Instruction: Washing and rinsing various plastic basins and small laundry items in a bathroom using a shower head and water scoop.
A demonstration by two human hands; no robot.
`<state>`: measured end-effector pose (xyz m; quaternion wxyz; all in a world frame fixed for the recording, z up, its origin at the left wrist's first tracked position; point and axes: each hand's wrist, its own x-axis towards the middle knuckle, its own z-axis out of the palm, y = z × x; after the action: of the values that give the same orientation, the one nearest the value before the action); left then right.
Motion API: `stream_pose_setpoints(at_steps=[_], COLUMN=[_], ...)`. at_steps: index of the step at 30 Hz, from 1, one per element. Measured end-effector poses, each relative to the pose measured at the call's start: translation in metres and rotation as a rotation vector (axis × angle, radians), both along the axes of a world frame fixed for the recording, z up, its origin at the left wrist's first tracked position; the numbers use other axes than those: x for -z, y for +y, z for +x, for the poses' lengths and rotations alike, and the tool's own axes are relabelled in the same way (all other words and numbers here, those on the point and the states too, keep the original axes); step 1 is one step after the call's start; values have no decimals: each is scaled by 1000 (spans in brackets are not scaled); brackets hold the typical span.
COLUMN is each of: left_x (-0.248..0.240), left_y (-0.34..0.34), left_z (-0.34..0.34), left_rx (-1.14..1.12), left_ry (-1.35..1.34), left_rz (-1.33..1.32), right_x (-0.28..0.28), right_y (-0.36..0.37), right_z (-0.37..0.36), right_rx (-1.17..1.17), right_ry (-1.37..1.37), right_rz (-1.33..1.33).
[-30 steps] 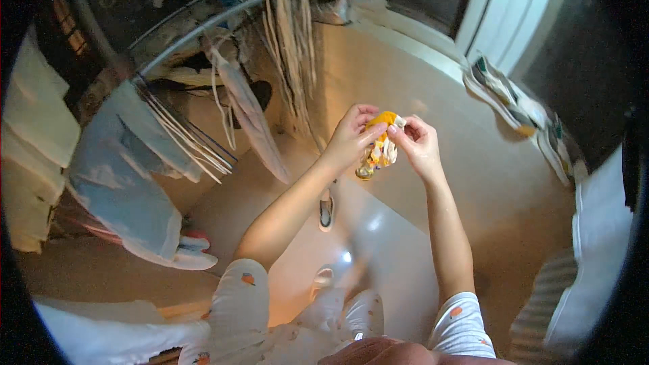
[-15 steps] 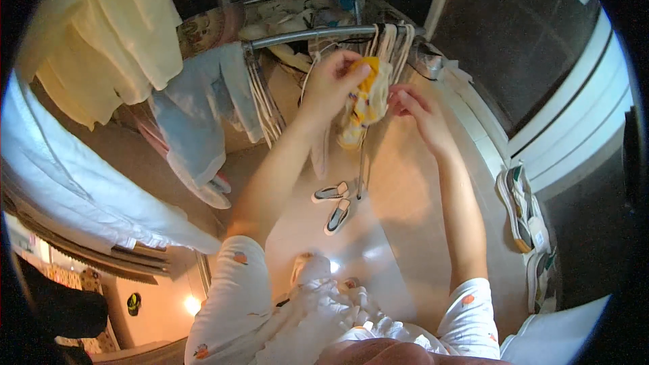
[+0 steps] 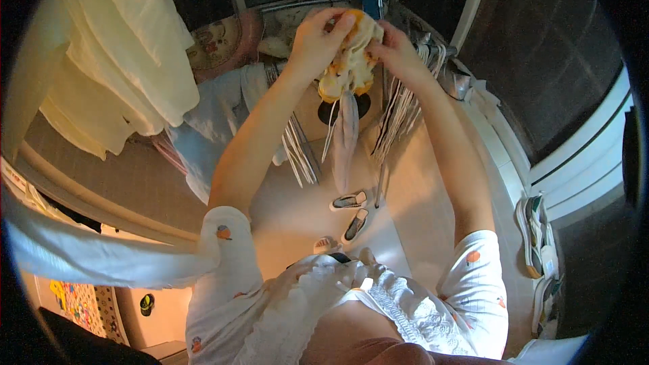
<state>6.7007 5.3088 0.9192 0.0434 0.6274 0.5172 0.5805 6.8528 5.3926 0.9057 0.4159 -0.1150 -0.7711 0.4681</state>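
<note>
Up over the drying rack, a small yellow-and-white patterned garment (image 3: 353, 54) is stretched between my two hands; its exact kind is unclear. Its left edge is gripped by my left hand (image 3: 312, 46), fingers curled round the fabric. My right hand (image 3: 400, 54) pinches the opposite edge. Directly beneath hangs a long greyish-pink cloth (image 3: 345, 145), sock-like in shape. Close to my right forearm hangs a bunch of white hangers (image 3: 403, 108), and more thin hangers (image 3: 299, 152) dangle below my left forearm.
A pale yellow garment (image 3: 122, 61) and light blue clothing (image 3: 216, 108) hang on the left. A pair of slip-on shoes (image 3: 354, 226) lies on the floor, with sneakers (image 3: 533, 236) along the right wall. Dark window panes (image 3: 534, 47) line the right side.
Both hands have risen and moved farther out with the garment. My right hand, earlier beside the cloth, now grips its edge, and the fabric is spread wider.
</note>
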Motion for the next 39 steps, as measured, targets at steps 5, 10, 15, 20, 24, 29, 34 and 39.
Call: stream_pose_setpoints(at_steps=[5,10,15,20,24,29,34,39], left_x=[6,28,35,61,74,77,54,31], left_y=[29,102,114,134,157,168,126,45], left_z=[6,-34,-49,-51,-134,-111,-72,-29], left_rx=[-61,-137,-390,-525,-416,-537,-596,-264], left_ry=[73,-76,20,249,-261,45,141,-8], left_rz=[-204,-124,-235,-286,-214,-137,-278,-136], right_x=[-9,-2,23,35,13,36,41,22], right_y=[34,77,123,117,55,34,54,80], right_z=[-1,-24,-15,-11,-52,-60,-59,-62], right_rx=[192,180,724,870,572,515,244,277], right_ry=[-115,-100,-732,-583,-738,-212,-564,-457], right_rz=[-23,-218,367,669,729,919,859,822])
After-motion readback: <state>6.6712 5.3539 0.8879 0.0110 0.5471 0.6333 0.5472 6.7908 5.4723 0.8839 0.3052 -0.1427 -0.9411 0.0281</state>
